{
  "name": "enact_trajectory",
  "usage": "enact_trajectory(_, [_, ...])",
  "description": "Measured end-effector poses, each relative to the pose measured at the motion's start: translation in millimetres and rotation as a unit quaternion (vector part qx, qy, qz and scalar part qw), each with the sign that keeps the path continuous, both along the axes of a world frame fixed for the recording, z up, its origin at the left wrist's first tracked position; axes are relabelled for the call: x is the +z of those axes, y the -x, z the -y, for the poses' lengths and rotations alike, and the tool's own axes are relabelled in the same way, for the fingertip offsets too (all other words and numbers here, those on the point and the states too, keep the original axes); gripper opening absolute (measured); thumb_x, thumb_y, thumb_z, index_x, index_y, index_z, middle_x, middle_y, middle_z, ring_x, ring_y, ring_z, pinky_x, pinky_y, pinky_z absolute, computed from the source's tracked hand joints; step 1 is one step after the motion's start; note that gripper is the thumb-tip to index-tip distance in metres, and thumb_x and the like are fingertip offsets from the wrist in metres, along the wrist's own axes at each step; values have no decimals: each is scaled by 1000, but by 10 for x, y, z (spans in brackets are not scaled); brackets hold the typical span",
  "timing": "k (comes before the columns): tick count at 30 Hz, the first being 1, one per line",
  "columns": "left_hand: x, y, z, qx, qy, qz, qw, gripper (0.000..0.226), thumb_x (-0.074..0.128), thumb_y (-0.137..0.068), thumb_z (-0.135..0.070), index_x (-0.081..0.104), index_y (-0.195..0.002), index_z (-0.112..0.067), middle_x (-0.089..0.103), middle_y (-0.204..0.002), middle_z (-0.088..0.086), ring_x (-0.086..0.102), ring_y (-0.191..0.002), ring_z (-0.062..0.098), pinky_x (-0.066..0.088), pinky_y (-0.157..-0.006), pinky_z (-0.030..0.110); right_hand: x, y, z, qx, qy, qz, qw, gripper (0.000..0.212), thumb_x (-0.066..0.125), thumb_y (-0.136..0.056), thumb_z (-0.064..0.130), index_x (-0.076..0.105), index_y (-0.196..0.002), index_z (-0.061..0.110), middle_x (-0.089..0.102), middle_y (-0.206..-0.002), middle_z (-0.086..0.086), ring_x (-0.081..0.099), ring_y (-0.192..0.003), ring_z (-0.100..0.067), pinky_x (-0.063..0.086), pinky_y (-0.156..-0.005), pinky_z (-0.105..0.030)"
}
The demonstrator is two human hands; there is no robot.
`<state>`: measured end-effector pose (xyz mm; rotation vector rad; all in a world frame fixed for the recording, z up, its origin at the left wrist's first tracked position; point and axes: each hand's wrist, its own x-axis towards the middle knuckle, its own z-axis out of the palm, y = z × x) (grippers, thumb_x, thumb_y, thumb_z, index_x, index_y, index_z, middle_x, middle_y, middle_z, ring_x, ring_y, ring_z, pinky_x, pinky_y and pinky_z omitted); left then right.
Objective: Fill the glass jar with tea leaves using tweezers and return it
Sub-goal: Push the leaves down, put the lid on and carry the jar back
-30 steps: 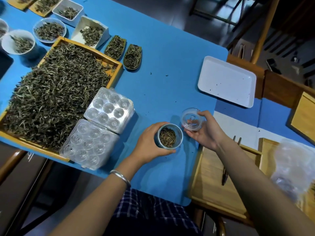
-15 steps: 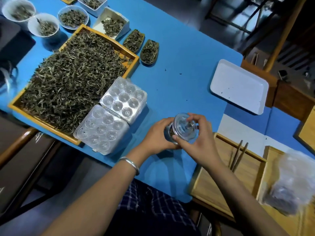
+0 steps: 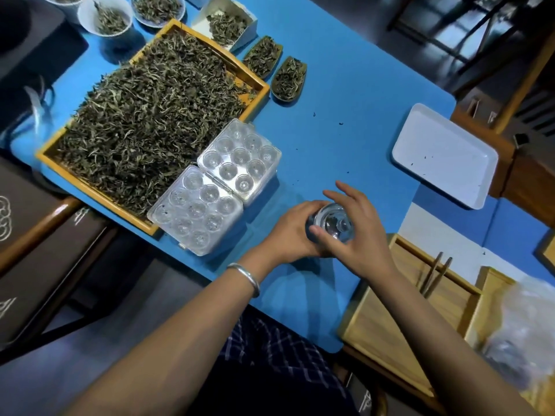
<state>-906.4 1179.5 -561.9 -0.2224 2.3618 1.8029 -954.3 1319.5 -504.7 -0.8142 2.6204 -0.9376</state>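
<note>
A small glass jar with a clear lid (image 3: 334, 225) on top stands on the blue table near its front edge. My left hand (image 3: 289, 232) wraps around the jar's body from the left. My right hand (image 3: 353, 232) rests on the lid, thumb and fingers around its rim. The jar's contents are mostly hidden by the lid and hands. The tweezers (image 3: 432, 276) lie in a wooden tray (image 3: 387, 313) to the right. A large wooden tray of loose tea leaves (image 3: 144, 115) sits at the left.
A clear plastic case with round cells (image 3: 216, 187) lies open beside the leaf tray. A white rectangular tray (image 3: 444, 154) sits at the right. Bowls and scoops of tea (image 3: 105, 18) line the far edge. A crinkled plastic bag (image 3: 522, 331) lies at the lower right.
My right hand carried the lid from beside the jar onto its top. My left hand stayed on the jar. The camera view shifted, so the table appears lower and to the right.
</note>
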Motion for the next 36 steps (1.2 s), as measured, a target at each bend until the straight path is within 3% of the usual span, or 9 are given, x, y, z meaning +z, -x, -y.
enact_trajectory(4, [-1,-4,-12,7,-3,-2,1000,60,71,-51,-47,54,-109,-39,54,-94,-25,54,-89,-9,39,-75,6,-48,-38,78,-23,17,-28,999,35,69,-82,36,65,-112,18,58,-130,1,52,-119,-14,31,-100,-13])
enact_trajectory(11, [-35,11,-4,-4,-5,-4,1000,69,79,-56,-29,58,-121,-21,63,-111,-2,60,-104,15,50,-89,35,-112,-35,91,-48,62,6,997,36,77,-75,25,68,-108,12,61,-127,0,51,-124,-14,41,-104,-37])
enact_trajectory(14, [-58,13,-10,-1,-5,-12,1000,66,78,-59,-25,58,-121,-22,62,-113,-7,60,-106,15,49,-90,31,-147,-33,101,-43,66,-4,997,37,73,-73,27,69,-106,12,62,-126,0,52,-123,-14,38,-107,-45])
enact_trajectory(18, [-91,25,-15,3,4,-24,1000,60,77,-60,-26,55,-116,-33,55,-106,-28,58,-104,5,46,-89,18,-184,-9,94,-31,45,-23,998,35,74,-72,28,69,-104,16,62,-124,1,53,-119,-14,38,-105,-34])
enact_trajectory(22, [-82,21,-20,4,3,-13,1000,51,71,-60,-36,54,-108,-39,57,-102,-25,57,-97,-3,43,-82,11,-177,18,88,-7,21,-28,999,39,67,-77,40,68,-107,15,62,-125,-1,54,-120,-17,29,-111,-25])
enact_trajectory(26, [-26,26,20,-22,-7,-4,1000,67,75,-57,-41,52,-119,-35,58,-109,-21,58,-103,3,46,-87,20,-128,33,-28,17,42,6,999,68,56,-79,60,51,-132,17,44,-143,-2,38,-136,-16,13,-119,-34])
enact_trajectory(29, [11,35,65,-52,-25,16,998,88,88,-56,-31,44,-133,-38,59,-119,-16,60,-107,3,48,-95,26,-138,-47,-312,-95,113,19,989,69,43,-86,62,38,-139,19,39,-141,5,36,-135,-13,25,-113,-30])
enact_trajectory(33, [52,63,80,-62,-4,5,998,76,91,-53,-33,52,-119,-42,62,-117,-18,59,-108,0,50,-92,34,-339,-264,-633,-170,51,103,979,70,47,-72,36,37,-138,14,45,-136,-3,43,-128,-16,36,-108,-42])
enact_trajectory(36, [45,66,76,-52,-21,11,998,75,91,-53,-31,55,-118,-39,64,-116,-16,60,-110,5,51,-92,40,-500,-349,-526,-128,19,173,976,83,66,-69,42,34,-141,19,44,-141,3,41,-131,-9,36,-108,-29])
